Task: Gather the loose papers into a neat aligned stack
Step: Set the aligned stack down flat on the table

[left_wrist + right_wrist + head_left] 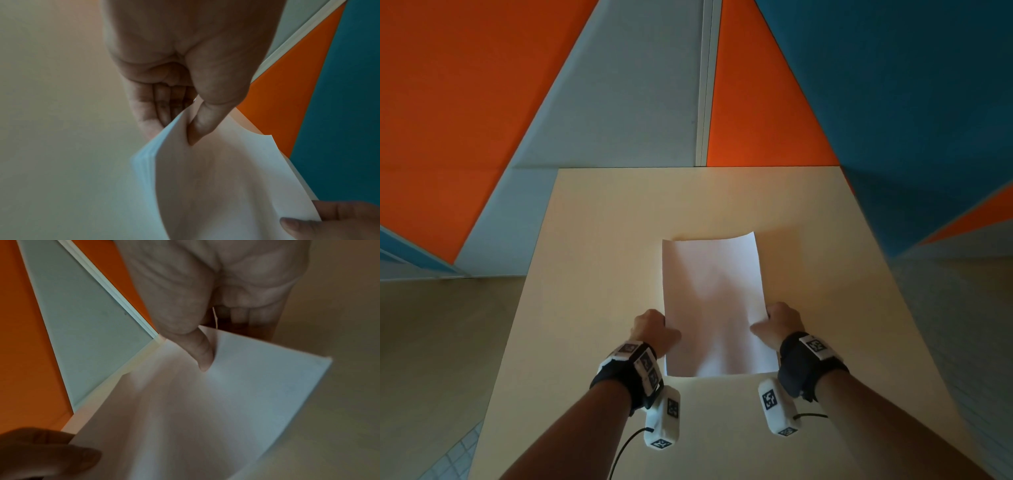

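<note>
Overhead, left hand (654,330) and right hand (777,322) pinch the paper stack (714,305) (thumbs on top); beige table (602,274) beneath.

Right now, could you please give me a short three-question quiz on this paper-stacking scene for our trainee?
1. True or false: the left hand alone holds the paper stack.
2. Where does each thumb lie? A) on top of the stack B) under the stack C) off the stack
3. Fill in: the stack is held above the beige ____.

Key:
1. False; the right hand pinches the opposite long edge.
2. A
3. table
</note>
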